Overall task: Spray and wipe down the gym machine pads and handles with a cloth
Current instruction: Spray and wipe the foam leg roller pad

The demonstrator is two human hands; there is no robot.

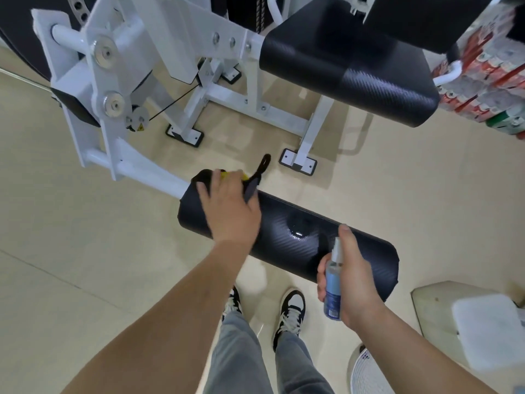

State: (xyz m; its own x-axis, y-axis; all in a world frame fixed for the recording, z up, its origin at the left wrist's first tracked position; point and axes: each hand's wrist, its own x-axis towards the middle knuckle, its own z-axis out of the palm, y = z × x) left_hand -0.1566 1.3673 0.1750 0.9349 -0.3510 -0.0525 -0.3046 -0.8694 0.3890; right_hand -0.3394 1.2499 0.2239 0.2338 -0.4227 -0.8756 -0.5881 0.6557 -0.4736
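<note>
While atop pad (287,243), cloth (227,175) under left hand (230,213).

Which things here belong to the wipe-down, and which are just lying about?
Job: roller pad, wet with spray; cloth under left hand; spray bottle in right hand; seat pad.
Lying about: stacked drink packs, white box, fan grille.
</note>
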